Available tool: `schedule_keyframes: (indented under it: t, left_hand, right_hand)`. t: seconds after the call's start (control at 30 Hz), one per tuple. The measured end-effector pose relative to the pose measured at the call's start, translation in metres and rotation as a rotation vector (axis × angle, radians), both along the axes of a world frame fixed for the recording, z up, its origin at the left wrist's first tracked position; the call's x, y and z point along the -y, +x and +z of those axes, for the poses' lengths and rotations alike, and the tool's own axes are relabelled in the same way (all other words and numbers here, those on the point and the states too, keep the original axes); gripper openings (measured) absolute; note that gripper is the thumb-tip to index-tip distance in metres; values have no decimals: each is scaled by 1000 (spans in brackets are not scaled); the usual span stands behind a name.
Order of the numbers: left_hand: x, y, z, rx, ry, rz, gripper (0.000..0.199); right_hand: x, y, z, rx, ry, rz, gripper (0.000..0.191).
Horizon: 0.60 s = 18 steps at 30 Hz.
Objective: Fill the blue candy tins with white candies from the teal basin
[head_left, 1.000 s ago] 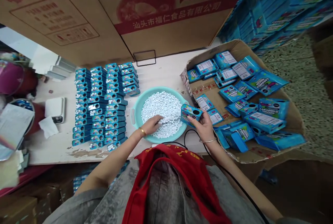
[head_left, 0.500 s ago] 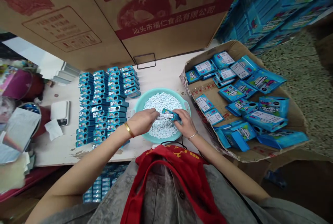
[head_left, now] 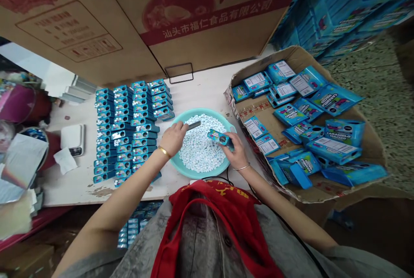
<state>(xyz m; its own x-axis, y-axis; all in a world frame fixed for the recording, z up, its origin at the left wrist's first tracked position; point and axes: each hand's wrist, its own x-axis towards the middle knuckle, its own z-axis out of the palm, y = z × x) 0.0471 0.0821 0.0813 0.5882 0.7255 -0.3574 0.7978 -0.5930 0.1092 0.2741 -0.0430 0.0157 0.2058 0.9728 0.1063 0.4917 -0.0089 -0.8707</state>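
Head view: the right hand grips a blue candy tin between thumb and fingers, just above a teal basin heaped with white mints. The left hand pinches a slim grey strip over the basin. Rows of matching tins lie left of the basin on the tabletop, and a cardboard tray of blue packets sits at the right of the frame.
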Motion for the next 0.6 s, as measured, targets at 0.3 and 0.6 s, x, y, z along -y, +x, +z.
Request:
schedule_keyframes:
  t: [0.3,0.6]
  left_hand:
    - [51,15,-116,154,-224,1,40]
    - [81,10,-115,525,-588,38,47]
  right_hand:
    - [-4,14,-3,-210,-72,-231,44]
    - [-11,22,-21,-296,-9,-202,48]
